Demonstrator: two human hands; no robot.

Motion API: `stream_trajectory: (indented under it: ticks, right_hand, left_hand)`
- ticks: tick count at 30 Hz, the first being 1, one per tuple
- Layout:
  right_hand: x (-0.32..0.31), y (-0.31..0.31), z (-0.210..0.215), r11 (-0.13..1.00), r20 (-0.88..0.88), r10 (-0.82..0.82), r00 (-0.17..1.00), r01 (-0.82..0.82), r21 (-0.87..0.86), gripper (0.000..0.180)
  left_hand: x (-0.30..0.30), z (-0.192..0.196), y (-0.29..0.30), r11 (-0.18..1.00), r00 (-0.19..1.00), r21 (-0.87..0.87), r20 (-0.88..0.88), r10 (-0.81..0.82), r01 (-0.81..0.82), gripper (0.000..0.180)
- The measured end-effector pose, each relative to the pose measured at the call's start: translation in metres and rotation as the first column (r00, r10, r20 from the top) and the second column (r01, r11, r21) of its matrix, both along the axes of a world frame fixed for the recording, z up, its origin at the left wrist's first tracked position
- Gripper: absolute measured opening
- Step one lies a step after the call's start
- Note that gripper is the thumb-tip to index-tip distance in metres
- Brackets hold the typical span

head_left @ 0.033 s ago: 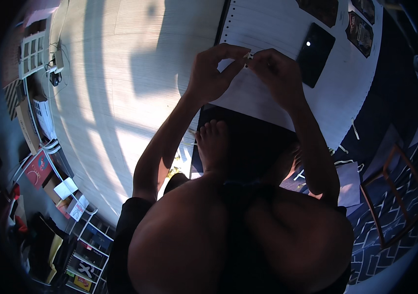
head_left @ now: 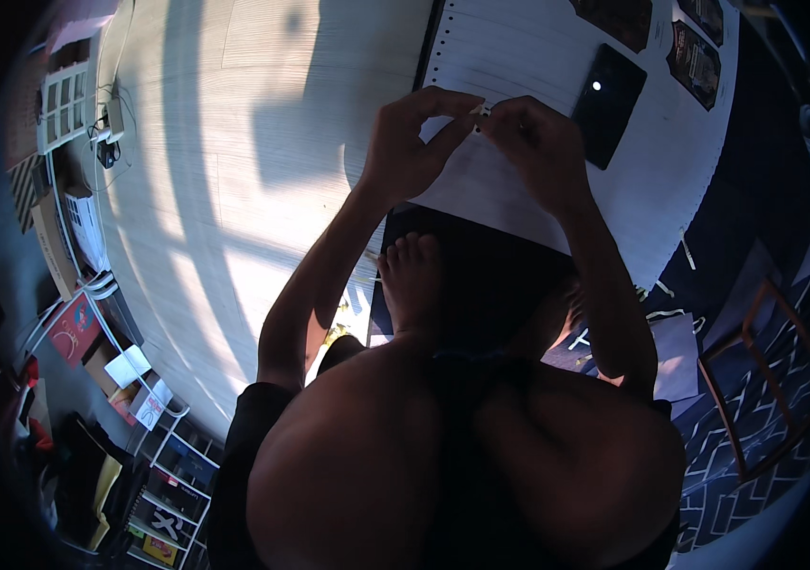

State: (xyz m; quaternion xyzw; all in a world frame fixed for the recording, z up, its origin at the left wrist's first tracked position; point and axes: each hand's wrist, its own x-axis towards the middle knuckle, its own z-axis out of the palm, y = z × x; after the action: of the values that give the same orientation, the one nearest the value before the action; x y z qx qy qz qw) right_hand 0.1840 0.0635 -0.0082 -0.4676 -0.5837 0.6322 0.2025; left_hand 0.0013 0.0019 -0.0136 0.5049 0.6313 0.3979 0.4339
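My left hand (head_left: 397,142) and my right hand (head_left: 546,147) meet over a large white sheet of paper (head_left: 509,47) with a row of punched holes along its left edge. Between the fingertips of both hands is a small pale, holed paper strip (head_left: 478,112), pinched from either side. The fingers hide most of it, and I cannot tell whether it is still joined to the sheet. A black phone-like slab (head_left: 611,114) lies on the paper right of my right hand, reflecting a bright spot.
Dark printed cards (head_left: 695,65) lie at the sheet's upper right. Thin pale paper scraps (head_left: 688,252) are on the dark surface by my right forearm. My bare foot (head_left: 412,275) is below the hands. A wooden frame (head_left: 771,380) stands right; a white rack (head_left: 172,465) is lower left.
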Motion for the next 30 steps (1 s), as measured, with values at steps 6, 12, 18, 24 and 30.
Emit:
stream_trajectory:
  ticks: [6,12,18,24,30]
  right_hand:
    - [0.021,-0.009,0.001,0.999,-0.117,-0.012,0.993,0.006,-0.051,0.016]
    - [0.04,-0.011,0.007,0.976,-0.229,-0.064,0.971,0.013,-0.217,0.016]
    - [0.055,-0.019,0.004,0.957,-0.37,-0.133,0.919,0.023,-0.288,0.015]
    - [0.063,-0.019,0.009,0.952,-0.378,-0.138,0.916,0.018,-0.304,0.014]
    - [0.074,-0.022,0.003,0.952,-0.406,-0.16,0.9,0.031,-0.305,0.016]
  left_hand:
    - [0.017,0.012,-0.009,0.997,1.0,0.082,-0.02,-0.01,0.012,0.016]
    - [0.029,0.024,-0.008,0.985,0.995,0.163,-0.091,-0.035,0.05,0.012]
    - [0.04,0.032,-0.008,0.976,0.988,0.19,-0.128,-0.083,0.107,0.011]
    - [0.048,0.037,-0.007,0.972,0.984,0.198,-0.149,-0.101,0.13,0.01]
    - [0.056,0.04,-0.007,0.969,0.979,0.191,-0.16,-0.125,0.155,0.011]
